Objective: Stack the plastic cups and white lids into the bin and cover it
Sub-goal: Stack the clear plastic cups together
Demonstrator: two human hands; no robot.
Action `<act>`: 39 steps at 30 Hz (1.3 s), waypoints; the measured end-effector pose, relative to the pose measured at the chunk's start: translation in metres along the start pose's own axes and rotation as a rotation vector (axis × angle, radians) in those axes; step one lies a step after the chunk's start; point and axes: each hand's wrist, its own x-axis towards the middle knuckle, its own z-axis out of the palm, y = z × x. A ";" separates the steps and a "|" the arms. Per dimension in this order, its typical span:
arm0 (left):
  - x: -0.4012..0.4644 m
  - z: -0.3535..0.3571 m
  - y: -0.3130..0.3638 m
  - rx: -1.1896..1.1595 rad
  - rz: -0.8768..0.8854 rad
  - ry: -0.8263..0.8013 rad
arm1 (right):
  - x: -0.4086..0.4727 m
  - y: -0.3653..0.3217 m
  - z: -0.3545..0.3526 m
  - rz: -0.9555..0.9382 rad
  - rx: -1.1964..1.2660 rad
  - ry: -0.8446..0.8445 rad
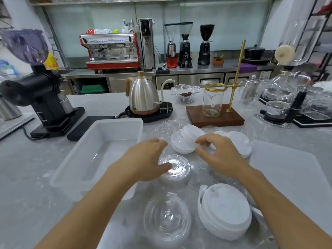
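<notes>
Beside the empty bin (100, 151), her left hand (145, 159) rested loose on an upturned cup (175, 169); right hand (217, 153), unclenched, neared white lids (183, 142). Gathering looked barely begun; next, a firm grasp.

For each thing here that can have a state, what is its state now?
bin: uncovered, nothing inside
bin cover: flat on counter, right of the lids
near clear cup: upside down
white lids: piled on counter
left hand: on a clear cup
right hand: open
</notes>
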 end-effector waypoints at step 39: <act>0.014 0.061 0.013 -0.725 0.074 0.447 | 0.001 -0.019 0.008 0.480 0.842 -0.246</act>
